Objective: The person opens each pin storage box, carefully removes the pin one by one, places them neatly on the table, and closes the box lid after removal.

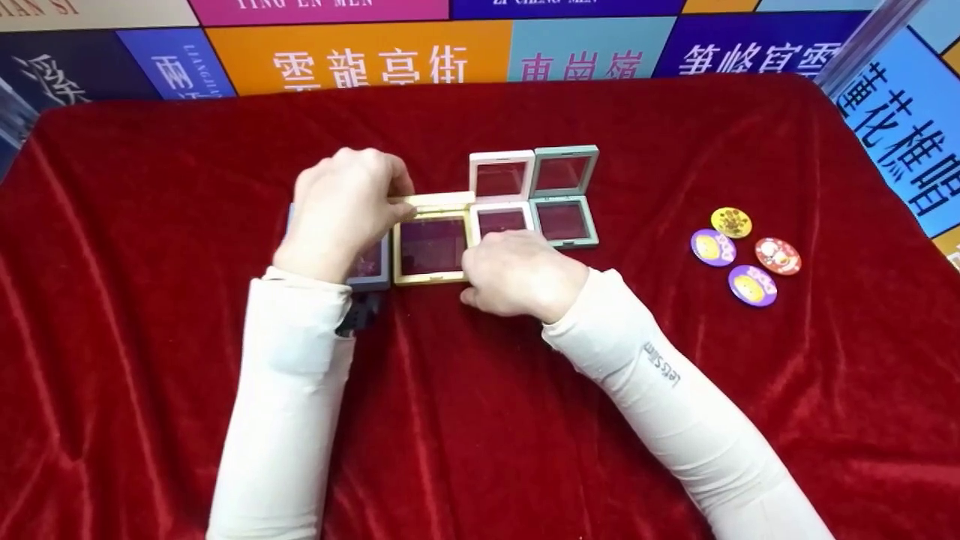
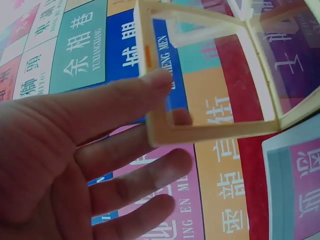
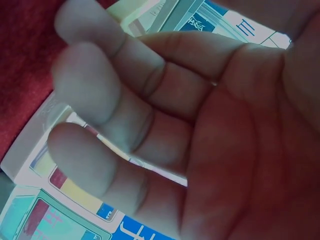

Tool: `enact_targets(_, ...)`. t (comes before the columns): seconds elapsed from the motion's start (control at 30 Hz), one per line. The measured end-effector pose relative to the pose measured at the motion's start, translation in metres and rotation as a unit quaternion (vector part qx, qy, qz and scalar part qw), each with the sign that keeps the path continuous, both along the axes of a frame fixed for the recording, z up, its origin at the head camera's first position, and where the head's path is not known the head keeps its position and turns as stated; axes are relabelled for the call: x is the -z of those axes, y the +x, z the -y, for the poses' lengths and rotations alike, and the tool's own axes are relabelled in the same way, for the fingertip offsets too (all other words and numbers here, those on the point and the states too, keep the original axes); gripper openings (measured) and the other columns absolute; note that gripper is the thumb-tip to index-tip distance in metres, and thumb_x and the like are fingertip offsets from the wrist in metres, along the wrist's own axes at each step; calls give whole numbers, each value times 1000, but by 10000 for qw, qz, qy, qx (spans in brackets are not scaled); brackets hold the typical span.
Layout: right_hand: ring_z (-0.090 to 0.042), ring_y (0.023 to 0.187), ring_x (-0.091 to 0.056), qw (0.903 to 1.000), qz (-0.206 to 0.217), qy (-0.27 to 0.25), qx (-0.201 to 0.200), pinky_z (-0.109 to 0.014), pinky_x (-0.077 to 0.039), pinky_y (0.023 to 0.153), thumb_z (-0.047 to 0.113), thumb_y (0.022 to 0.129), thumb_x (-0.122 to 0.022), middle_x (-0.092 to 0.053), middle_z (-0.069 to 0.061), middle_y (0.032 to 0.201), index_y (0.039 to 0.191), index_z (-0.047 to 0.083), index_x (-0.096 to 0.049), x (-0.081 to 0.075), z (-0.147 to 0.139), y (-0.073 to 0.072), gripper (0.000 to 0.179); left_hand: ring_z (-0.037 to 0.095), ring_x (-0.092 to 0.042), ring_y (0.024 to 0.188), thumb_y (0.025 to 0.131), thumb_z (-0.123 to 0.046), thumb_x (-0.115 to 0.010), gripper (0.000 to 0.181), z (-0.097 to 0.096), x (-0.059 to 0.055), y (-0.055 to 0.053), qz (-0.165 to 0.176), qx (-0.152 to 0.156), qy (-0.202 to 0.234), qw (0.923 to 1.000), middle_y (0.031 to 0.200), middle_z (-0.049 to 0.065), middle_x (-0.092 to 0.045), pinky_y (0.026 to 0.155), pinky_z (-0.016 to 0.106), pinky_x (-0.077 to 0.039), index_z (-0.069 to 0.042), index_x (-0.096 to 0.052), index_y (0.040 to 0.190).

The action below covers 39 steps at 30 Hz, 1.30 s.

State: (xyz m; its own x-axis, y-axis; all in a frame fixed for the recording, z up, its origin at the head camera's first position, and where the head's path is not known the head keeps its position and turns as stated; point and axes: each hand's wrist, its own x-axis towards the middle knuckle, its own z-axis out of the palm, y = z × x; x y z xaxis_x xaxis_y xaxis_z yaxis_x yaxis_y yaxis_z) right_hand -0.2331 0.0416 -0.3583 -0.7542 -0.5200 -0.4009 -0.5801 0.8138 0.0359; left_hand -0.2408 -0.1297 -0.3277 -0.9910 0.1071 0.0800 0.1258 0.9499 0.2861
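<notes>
A yellow hinged display frame with a clear window lies on the red cloth, its lid raised. My left hand pinches the lid's edge between thumb and forefinger; in the left wrist view its other fingers spread loosely below the lid rim. At the base's front right corner, my right hand grips the frame with thumb and forefinger, though the contact is partly hidden. Its remaining fingers curl loosely in the right wrist view. Behind it stands a pinkish-white frame, lid up, partly covered by that hand.
A green frame stands with its lid up at the right end of the row. A blue-grey frame lies partly under my left hand. Several round badges, including a red badge, lie to the right. A panel with printed characters borders the table's back.
</notes>
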Motion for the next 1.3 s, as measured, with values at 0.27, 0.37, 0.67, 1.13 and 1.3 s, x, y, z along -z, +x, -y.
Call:
enact_targets(0.27,-28,95,-65,9999,62,115,25,-47,-52,83,39,88,-59,-69,-12,97,87,10,-70,-2,0,2,31,25,-64,87,81,-27,-73,12,1,-2,1,355,256,-2,9990,92,1,-73,77,47,-49,-20,-74,91)
enact_targets(0.37,-28,95,-65,9995,212,206,-56,-47,-51,83,41,88,-60,-68,-13,98,90,9,-68,-3,-2,2,33,24,-62,89,80,-26,-74,13,1,-1,1,635,396,-81,9972,95,1,-73,78,46,-48,-21,-75,92)
enact_targets(0.67,-26,79,-61,9990,446,14,10,-45,-51,75,44,85,-62,-64,-9,83,81,12,-64,-15,-23,-7,32,25,-59,85,73,-25,-79,13,-6,4,0,1338,586,-426,9884,89,5,-70,76,45,-48,-15,-74,81)
enact_targets(1.13,-28,77,-62,9962,-393,-750,222,-48,-48,70,38,91,-50,-63,-8,75,72,15,-62,-14,-25,-11,31,25,-62,83,66,-16,-82,15,-15,17,-2,1816,694,-758,9780,88,7,-71,75,43,-50,-13,-71,76)
enact_targets(1.3,-30,79,-64,9962,-507,-688,180,-51,-50,69,34,90,-53,-65,-8,79,74,15,-62,-4,-16,-12,27,23,-62,88,66,-15,-80,16,-16,20,-3,2050,663,-984,9716,92,7,-70,76,45,-51,-15,-71,78)
